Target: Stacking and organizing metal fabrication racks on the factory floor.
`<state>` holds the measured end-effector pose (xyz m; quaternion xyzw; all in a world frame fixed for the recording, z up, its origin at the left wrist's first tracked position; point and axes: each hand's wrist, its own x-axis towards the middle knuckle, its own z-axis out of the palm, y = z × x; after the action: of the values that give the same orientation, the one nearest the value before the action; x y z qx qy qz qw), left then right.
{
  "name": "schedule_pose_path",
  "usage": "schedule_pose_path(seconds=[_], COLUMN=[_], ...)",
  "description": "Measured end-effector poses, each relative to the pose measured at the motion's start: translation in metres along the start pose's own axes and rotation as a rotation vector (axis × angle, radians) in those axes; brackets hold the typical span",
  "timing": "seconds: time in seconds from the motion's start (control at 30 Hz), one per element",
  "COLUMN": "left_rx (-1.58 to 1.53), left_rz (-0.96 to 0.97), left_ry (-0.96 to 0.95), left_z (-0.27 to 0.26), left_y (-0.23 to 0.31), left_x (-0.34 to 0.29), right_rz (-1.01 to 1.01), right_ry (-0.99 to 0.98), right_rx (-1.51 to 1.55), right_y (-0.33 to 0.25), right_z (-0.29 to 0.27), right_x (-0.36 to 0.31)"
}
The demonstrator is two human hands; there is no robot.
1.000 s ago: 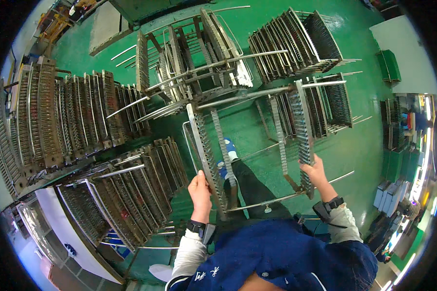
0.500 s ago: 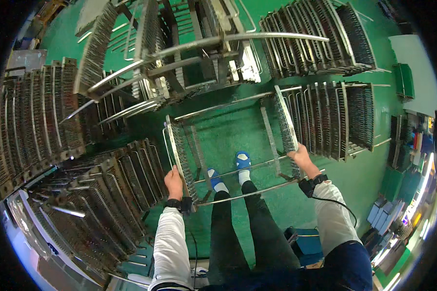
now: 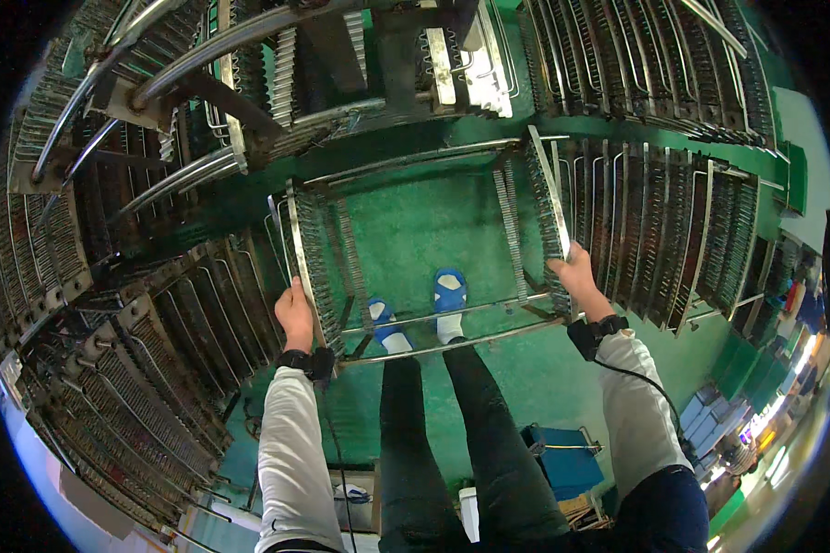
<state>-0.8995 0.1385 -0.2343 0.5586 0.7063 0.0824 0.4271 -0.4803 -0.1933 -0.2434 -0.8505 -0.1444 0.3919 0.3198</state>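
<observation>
Between my two hands I hold an open metal rack (image 3: 299, 241), with toothed side panels joined by round bars. My left hand (image 3: 294, 316) is closed round the outer edge of its left side panel. On the opposite side my right hand (image 3: 576, 275) grips the right panel near its near end. Both wrists carry black straps with small dark devices. Through the rack's open middle I see the green floor (image 3: 415, 217) and my blue-and-white slippers (image 3: 450, 291). Fingers on the far side of the panels are partly hidden.
Several nested toothed racks (image 3: 655, 221) stand close to the right of the held one. More stacked racks (image 3: 129, 387) line the left. Ahead is a large metal frame (image 3: 327, 115) with protruding bars. A blue bin (image 3: 567, 459) sits behind my legs at the right.
The racks and frame ahead appear nearer and larger, and those on the left have shifted in view. The held rack sits slightly further left and higher in view; both hands keep their grip.
</observation>
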Motion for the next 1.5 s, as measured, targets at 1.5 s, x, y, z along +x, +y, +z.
schedule_pose_path(seconds=[1.5], left_rx=[0.363], left_rz=[-0.215], left_ry=[-0.248], left_z=[-0.017], left_y=[-0.121], left_x=[0.057], right_rz=[0.12], right_ry=[0.073], right_rx=[-0.37], right_y=[0.077], right_z=[0.0], right_x=[0.04])
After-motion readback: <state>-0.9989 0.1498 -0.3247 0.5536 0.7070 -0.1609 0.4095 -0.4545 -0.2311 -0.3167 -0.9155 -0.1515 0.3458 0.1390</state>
